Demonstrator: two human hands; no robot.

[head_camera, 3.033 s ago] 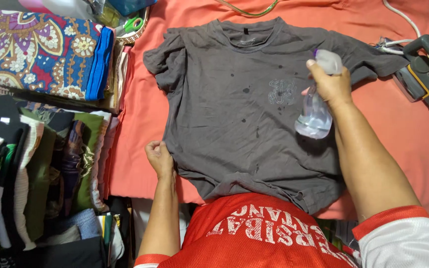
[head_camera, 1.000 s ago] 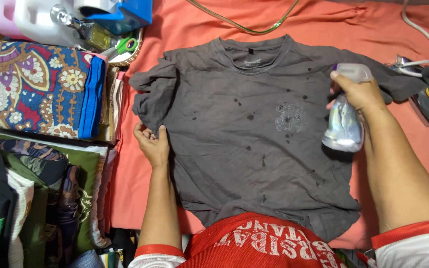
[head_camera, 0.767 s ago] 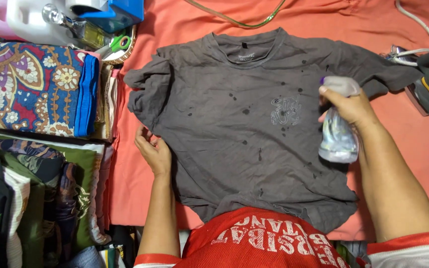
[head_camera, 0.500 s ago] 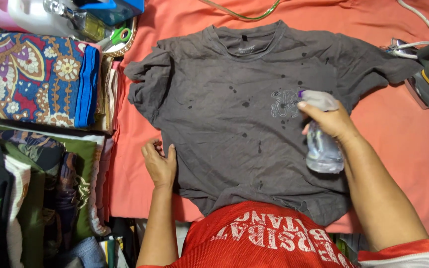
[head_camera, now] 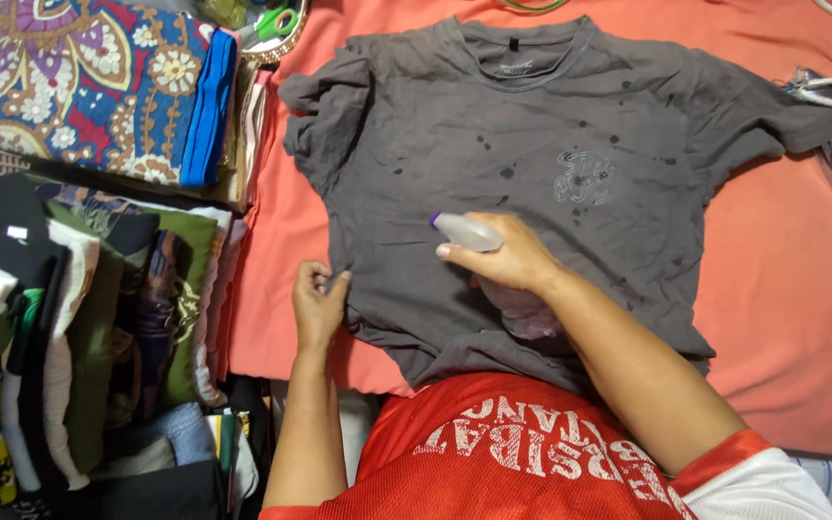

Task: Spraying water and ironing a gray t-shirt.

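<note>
The left hand (head_camera: 318, 306) is lying palm down at about seven o'clock in the view, its forearm running straight up from the bottom edge at six o'clock. Its fingers are bending at the tips toward one o'clock, with the thumb and forefinger pinching together. The right hand (head_camera: 503, 258) is sitting near the centre, its fingers curling closed in a grip and its knuckles facing up, the forefinger pointing toward nine o'clock. The right forearm is slanting in from five o'clock, bare up to a short sleeve at the lower right. The two hands are staying apart, the right one a little higher in the view.
</note>
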